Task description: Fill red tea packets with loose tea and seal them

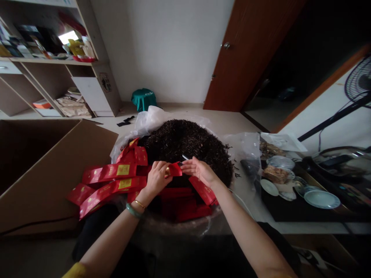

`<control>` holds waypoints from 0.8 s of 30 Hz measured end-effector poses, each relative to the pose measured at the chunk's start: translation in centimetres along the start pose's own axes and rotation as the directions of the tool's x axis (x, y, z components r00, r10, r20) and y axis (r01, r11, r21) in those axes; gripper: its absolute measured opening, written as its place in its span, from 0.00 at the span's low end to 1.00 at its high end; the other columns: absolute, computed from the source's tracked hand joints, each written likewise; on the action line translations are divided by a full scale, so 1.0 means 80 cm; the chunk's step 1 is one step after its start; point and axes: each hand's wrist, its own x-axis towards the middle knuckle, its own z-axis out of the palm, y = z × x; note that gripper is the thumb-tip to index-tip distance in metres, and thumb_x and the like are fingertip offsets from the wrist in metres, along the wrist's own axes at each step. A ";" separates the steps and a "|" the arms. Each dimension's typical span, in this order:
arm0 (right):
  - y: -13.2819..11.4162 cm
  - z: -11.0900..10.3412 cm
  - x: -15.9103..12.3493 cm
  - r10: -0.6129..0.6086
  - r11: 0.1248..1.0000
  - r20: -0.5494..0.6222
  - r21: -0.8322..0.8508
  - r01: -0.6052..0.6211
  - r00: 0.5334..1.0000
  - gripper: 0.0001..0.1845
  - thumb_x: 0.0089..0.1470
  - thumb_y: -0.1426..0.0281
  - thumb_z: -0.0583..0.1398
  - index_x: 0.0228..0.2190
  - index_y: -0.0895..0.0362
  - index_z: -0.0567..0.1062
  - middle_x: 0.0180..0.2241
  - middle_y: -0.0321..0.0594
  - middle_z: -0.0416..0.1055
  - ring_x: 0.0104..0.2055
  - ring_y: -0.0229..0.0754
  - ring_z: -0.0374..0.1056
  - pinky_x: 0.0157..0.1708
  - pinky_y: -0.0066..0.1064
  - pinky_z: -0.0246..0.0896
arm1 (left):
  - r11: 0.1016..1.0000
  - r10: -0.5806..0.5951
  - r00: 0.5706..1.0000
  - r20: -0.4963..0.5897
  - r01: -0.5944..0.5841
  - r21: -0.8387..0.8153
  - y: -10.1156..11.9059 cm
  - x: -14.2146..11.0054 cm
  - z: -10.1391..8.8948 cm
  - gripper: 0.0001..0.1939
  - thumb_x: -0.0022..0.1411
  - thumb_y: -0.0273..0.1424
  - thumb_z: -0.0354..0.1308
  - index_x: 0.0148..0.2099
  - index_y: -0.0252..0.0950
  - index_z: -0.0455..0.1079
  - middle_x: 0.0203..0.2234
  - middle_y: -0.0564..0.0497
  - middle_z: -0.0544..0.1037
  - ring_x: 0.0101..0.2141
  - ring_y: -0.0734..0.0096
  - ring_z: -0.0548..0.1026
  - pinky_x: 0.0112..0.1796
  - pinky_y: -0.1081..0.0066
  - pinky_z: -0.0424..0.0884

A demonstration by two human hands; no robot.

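Note:
A large heap of dark dried leaves, looking like loose tea (191,139), lies in a container lined with clear plastic (153,114). Over its near side, my left hand (157,175) grips a small red packet (175,169), its end pointing right. My right hand (199,170) is at that end, fingers drawn together. A thin pale stick-like thing (185,157) shows by its fingertips; its full shape and what the fingers hold are unclear. Filled-looking red packets (118,170) are piled on the left. Flat red packets (185,204) lie below my hands, more under my right wrist (203,191).
An open cardboard box (58,173) stands at left. On the right, a dark tray (278,212) carries dishes and a lidded tub (278,170). Behind are a green-covered stool (144,99), shelves (101,85) and a brown door (246,50). A fan (359,81) is far right.

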 end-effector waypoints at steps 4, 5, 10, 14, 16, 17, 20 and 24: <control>0.013 -0.004 0.006 -0.013 0.997 -0.153 -0.082 0.000 0.988 0.15 0.53 0.58 0.58 0.29 0.57 0.74 0.28 0.40 0.74 0.28 0.39 0.70 0.30 0.34 0.68 | 1.000 -0.021 1.000 -0.007 0.021 0.015 -0.002 0.001 0.000 0.19 0.49 0.26 0.60 0.46 0.36 0.71 0.39 0.46 0.75 0.42 0.57 0.69 0.43 0.62 0.69; 0.016 -0.002 0.007 -0.012 0.994 -0.144 -0.108 -0.004 0.990 0.13 0.51 0.59 0.59 0.29 0.57 0.74 0.28 0.39 0.73 0.28 0.39 0.70 0.28 0.33 0.68 | 1.000 -0.018 1.000 -0.005 0.018 0.016 -0.002 0.000 0.001 0.19 0.49 0.26 0.61 0.46 0.37 0.71 0.39 0.46 0.75 0.42 0.57 0.69 0.43 0.62 0.69; 0.019 0.019 0.002 -0.365 0.858 -0.164 -0.441 0.263 0.917 0.11 0.50 0.61 0.60 0.29 0.57 0.74 0.30 0.40 0.73 0.30 0.40 0.69 0.27 0.30 0.66 | 0.999 -0.018 1.000 -0.008 0.019 0.051 -0.001 -0.001 0.004 0.19 0.49 0.27 0.61 0.46 0.36 0.71 0.37 0.46 0.75 0.40 0.58 0.69 0.41 0.63 0.69; 0.025 0.034 -0.002 -0.587 0.568 -0.039 -0.732 0.377 0.809 0.09 0.48 0.66 0.61 0.32 0.56 0.76 0.30 0.42 0.73 0.32 0.42 0.69 0.30 0.31 0.66 | 0.995 0.024 0.999 0.033 -0.027 0.095 0.005 -0.003 0.003 0.19 0.52 0.30 0.60 0.48 0.35 0.69 0.36 0.46 0.74 0.39 0.58 0.68 0.40 0.63 0.67; 0.033 0.037 -0.001 -0.592 0.547 -0.078 -0.770 0.328 0.802 0.09 0.46 0.68 0.62 0.33 0.56 0.74 0.28 0.40 0.74 0.30 0.41 0.69 0.31 0.32 0.66 | 0.991 0.033 0.997 0.064 -0.041 0.124 0.009 -0.004 0.002 0.20 0.53 0.32 0.60 0.49 0.35 0.69 0.37 0.45 0.73 0.39 0.58 0.68 0.38 0.62 0.66; 0.036 0.038 0.000 -0.583 0.569 -0.121 -0.767 0.298 0.803 0.10 0.46 0.69 0.62 0.34 0.56 0.73 0.27 0.39 0.74 0.28 0.40 0.69 0.31 0.32 0.66 | 0.990 0.030 0.997 0.078 -0.041 0.138 0.011 -0.005 0.001 0.20 0.53 0.33 0.60 0.49 0.36 0.69 0.37 0.45 0.73 0.39 0.57 0.67 0.38 0.62 0.66; 0.044 0.038 0.003 -0.519 0.649 -0.202 -0.726 0.228 0.831 0.13 0.45 0.69 0.63 0.36 0.56 0.70 0.25 0.35 0.75 0.26 0.40 0.70 0.31 0.31 0.66 | 0.986 0.010 0.995 0.102 -0.027 0.163 0.016 -0.005 -0.002 0.20 0.53 0.33 0.60 0.49 0.37 0.68 0.38 0.45 0.72 0.40 0.57 0.67 0.38 0.61 0.64; 0.050 0.040 0.006 -0.371 0.720 -0.157 -0.671 0.177 0.915 0.08 0.45 0.68 0.63 0.30 0.55 0.70 0.28 0.38 0.77 0.31 0.43 0.74 0.33 0.32 0.66 | 0.984 -0.001 0.993 0.115 -0.020 0.179 0.018 -0.006 -0.002 0.21 0.53 0.32 0.60 0.50 0.37 0.68 0.38 0.45 0.73 0.39 0.57 0.67 0.37 0.61 0.63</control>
